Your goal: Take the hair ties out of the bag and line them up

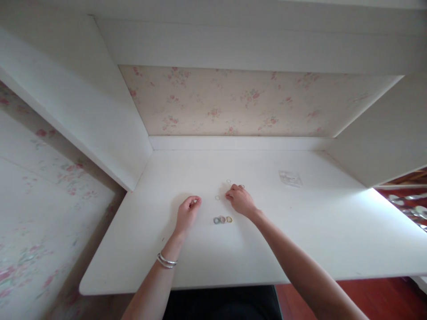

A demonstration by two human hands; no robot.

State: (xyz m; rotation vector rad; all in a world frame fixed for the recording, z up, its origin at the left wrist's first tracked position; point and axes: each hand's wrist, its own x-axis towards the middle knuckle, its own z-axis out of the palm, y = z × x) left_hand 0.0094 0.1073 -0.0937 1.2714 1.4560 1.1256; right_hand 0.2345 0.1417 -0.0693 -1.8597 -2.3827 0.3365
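Three thicker rings lie side by side on the white desk [267, 249]: a blue-grey ring [216, 220], a pinkish ring [223, 219] and a gold ring [229, 219]. Beyond them is a thin pale ring [217, 198], between my two hands, and another thin ring [228, 181] lies farther back. A third ring [243, 186] shows partly behind my right hand [240, 200], whose fingers are pinched together low over the desk; what is in them is hidden. To the left, my left hand [187, 214] has curled fingers with thumb and forefinger together; anything between them is too small to tell.
A small clear plastic bag [290, 178] lies at the back right of the desk. White side panels [110, 115] and an overhead shelf [253, 44] enclose the desk, with flowered wallpaper [233, 102] behind. The front edge is near my body.
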